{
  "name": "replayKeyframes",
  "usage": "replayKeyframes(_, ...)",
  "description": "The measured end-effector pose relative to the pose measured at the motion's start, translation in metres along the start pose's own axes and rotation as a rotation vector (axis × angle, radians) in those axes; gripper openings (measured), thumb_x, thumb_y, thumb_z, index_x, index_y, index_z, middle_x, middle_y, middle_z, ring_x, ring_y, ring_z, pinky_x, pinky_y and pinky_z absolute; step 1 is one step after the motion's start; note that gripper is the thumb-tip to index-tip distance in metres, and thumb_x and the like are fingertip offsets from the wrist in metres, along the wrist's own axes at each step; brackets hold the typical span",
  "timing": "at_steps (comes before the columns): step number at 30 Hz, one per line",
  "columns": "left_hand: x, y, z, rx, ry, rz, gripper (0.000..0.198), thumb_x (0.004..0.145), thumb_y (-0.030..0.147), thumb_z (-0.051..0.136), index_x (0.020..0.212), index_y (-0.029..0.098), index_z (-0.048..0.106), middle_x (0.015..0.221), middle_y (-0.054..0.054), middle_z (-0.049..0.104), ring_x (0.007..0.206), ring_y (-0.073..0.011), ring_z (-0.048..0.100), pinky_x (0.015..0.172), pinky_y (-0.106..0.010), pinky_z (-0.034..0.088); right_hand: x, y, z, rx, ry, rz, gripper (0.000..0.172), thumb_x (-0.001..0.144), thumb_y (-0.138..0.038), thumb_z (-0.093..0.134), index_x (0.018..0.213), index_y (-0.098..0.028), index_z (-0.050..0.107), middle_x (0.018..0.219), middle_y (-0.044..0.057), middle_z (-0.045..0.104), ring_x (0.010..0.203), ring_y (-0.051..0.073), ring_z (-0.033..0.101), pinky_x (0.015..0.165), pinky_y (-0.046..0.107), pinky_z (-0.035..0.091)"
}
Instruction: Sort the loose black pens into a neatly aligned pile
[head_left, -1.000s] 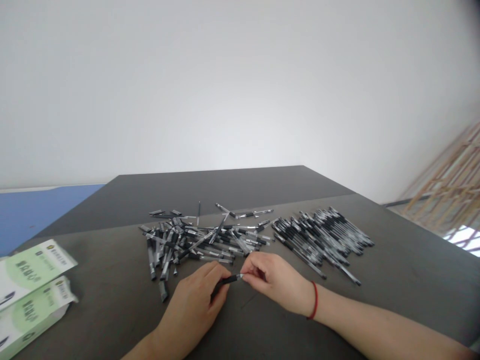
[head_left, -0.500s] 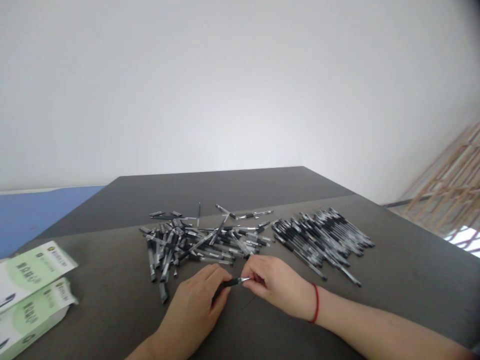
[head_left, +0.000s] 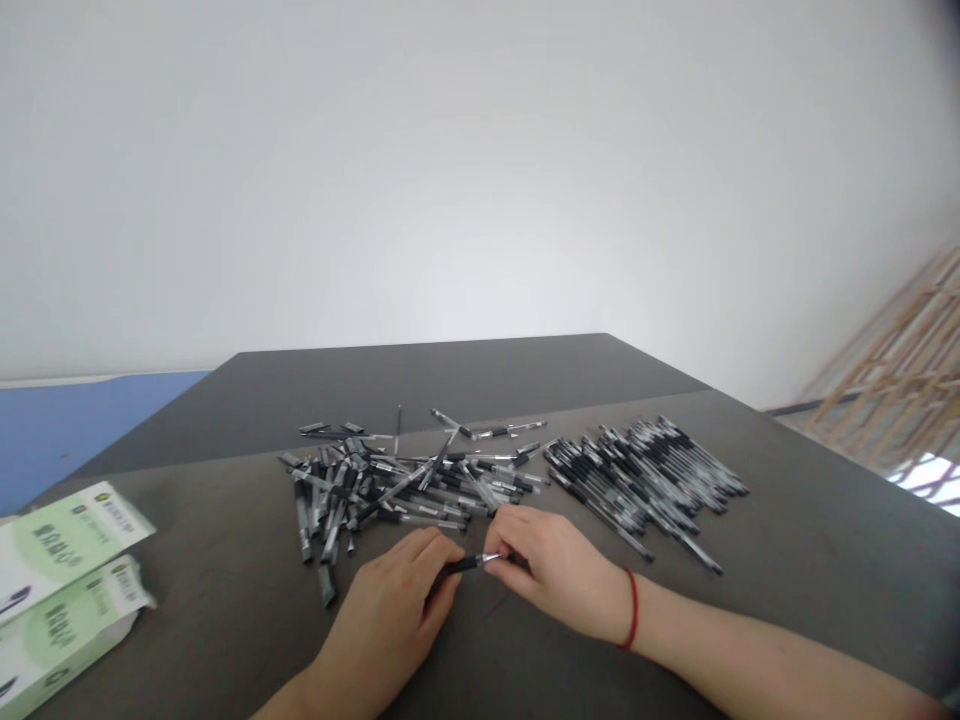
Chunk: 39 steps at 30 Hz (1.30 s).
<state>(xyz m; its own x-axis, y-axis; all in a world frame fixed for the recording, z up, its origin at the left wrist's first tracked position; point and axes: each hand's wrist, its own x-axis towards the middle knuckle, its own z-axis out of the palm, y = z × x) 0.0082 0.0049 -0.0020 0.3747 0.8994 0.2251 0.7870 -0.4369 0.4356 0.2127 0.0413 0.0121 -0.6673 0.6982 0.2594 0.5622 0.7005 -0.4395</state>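
the pen [head_left: 469,564] is held on the near side of the loose pile [head_left: 420,480], over the table [head_left: 225,560], between the left hand [head_left: 397,610] and the right hand [head_left: 555,575]. we see the left hand closed around its rear part, so only the dark grip and the metal tip [head_left: 489,557] come out toward the other hand. we suppose this firm hold serves to make the barrel steady. the right hand has a narrow pinch, thumb and finger together at the metal tip; such a small place, we judge, leaves room only for the ends of the fingers. a dark bit [head_left: 511,557] shows inside this pinch, but we cannot tell if it is a separate piece.

to the right of the loose pile, and just beside it, we find the row of pens [head_left: 645,465]. they lie nearly parallel, slanting the same way, and we think this order lets them be told apart from the loose pile, where pens cross in many directions. in front of the loose pile, at its left end, we notice a short grey piece [head_left: 326,585], and well apart to the left are two green and white boxes [head_left: 67,545]. perhaps they are put so far aside to leave the middle to the hands.
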Motion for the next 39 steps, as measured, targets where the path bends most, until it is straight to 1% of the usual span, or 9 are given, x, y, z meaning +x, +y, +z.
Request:
replayKeyframes(3, 0.0, -0.0001, -0.0002, 0.003, 0.0, 0.006, 0.016, 0.084, 0.016, 0.048, 0.093, 0.024, 0.058, 0.092, 0.0, 0.064, 0.086, -0.017, 0.06, 0.076, -0.028, 0.044, 0.0003, 0.0014, 0.0001, 0.008, -0.029, -0.011, 0.015, 0.091, -0.026, 0.05, 0.08, -0.018, 0.056, 0.079, 0.002, 0.058, 0.075, 0.014, 0.054, 0.068, 0.024, 0.038)
replayKeyframes(7, 0.0004, 0.0005, -0.0009, 0.003, 0.012, 0.01, 0.017, 0.083, 0.016, 0.049, 0.093, 0.024, 0.059, 0.092, 0.0, 0.064, 0.086, -0.0169, 0.061, 0.075, -0.027, 0.045, 0.0, 0.0028, -0.0005, 0.005, -0.009, -0.035, 0.009, 0.084, -0.026, 0.059, 0.088, -0.018, 0.058, 0.085, 0.003, 0.06, 0.08, 0.016, 0.054, 0.07, 0.025, 0.038)
replayKeyframes(11, 0.0002, 0.0009, -0.0008, -0.009, 0.017, 0.009, 0.017, 0.083, 0.016, 0.048, 0.093, 0.024, 0.059, 0.091, 0.0, 0.064, 0.085, -0.0166, 0.061, 0.074, -0.027, 0.045, -0.0003, 0.0036, 0.0004, -0.014, 0.006, -0.043, 0.004, 0.084, -0.022, 0.059, 0.083, -0.018, 0.057, 0.083, 0.002, 0.058, 0.079, 0.015, 0.054, 0.07, 0.025, 0.038)
replayKeyframes(15, 0.0004, 0.0018, -0.0008, -0.017, 0.022, 0.009, 0.017, 0.083, 0.016, 0.048, 0.092, 0.024, 0.059, 0.092, 0.0, 0.065, 0.085, -0.0166, 0.061, 0.075, -0.027, 0.045, -0.0003, 0.0038, 0.0003, -0.01, -0.029, -0.056, 0.015, 0.09, -0.027, 0.051, 0.082, -0.018, 0.059, 0.083, 0.003, 0.058, 0.079, 0.015, 0.054, 0.072, 0.025, 0.039)
replayKeyframes(20, 0.0004, 0.0016, -0.0008, -0.017, 0.027, 0.003, 0.016, 0.082, 0.016, 0.049, 0.091, 0.025, 0.06, 0.09, 0.0, 0.065, 0.084, -0.0165, 0.061, 0.074, -0.026, 0.045, 0.0, 0.0028, -0.0006, -0.025, 0.018, -0.045, 0.009, 0.081, -0.023, 0.063, 0.086, -0.018, 0.057, 0.085, 0.002, 0.058, 0.081, 0.016, 0.053, 0.071, 0.025, 0.038)
replayKeyframes(22, 0.0001, 0.0008, -0.0003, -0.012, 0.013, 0.001, 0.017, 0.083, 0.016, 0.048, 0.092, 0.024, 0.059, 0.092, 0.0, 0.064, 0.085, -0.0167, 0.06, 0.075, -0.027, 0.044, 0.0002, 0.0027, -0.0002, -0.03, 0.017, -0.042, 0.005, 0.084, -0.022, 0.059, 0.082, -0.018, 0.056, 0.083, 0.002, 0.058, 0.079, 0.015, 0.053, 0.069, 0.025, 0.038)
replayKeyframes(26, 0.0002, -0.0006, 0.0002, -0.001, -0.007, 0.006, 0.016, 0.084, 0.017, 0.048, 0.094, 0.024, 0.058, 0.093, 0.0, 0.063, 0.087, -0.0168, 0.06, 0.077, -0.027, 0.044, 0.0002, 0.0029, -0.0006, -0.024, -0.023, -0.055, 0.016, 0.091, -0.026, 0.049, 0.081, -0.018, 0.057, 0.081, 0.002, 0.058, 0.078, 0.015, 0.054, 0.07, 0.025, 0.039)
replayKeyframes(32, -0.0001, -0.0003, -0.0006, -0.005, -0.008, 0.011, 0.016, 0.085, 0.016, 0.048, 0.094, 0.025, 0.057, 0.093, 0.001, 0.063, 0.087, -0.0163, 0.06, 0.076, -0.027, 0.043, -0.0006, 0.0029, -0.0003, -0.042, 0.006, -0.063, 0.006, 0.084, -0.023, 0.059, 0.084, -0.018, 0.056, 0.085, 0.002, 0.058, 0.081, 0.015, 0.053, 0.071, 0.025, 0.038)
replayKeyframes(39, -0.0002, -0.0009, 0.0001, 0.003, -0.011, 0.016, 0.016, 0.085, 0.017, 0.047, 0.095, 0.025, 0.057, 0.094, 0.001, 0.063, 0.088, -0.017, 0.06, 0.077, -0.028, 0.043, 0.0004, 0.0052, -0.0024, -0.068, -0.059, -0.063, 0.014, 0.091, -0.028, 0.051, 0.082, -0.018, 0.056, 0.082, 0.001, 0.058, 0.079, 0.014, 0.054, 0.07, 0.024, 0.038)
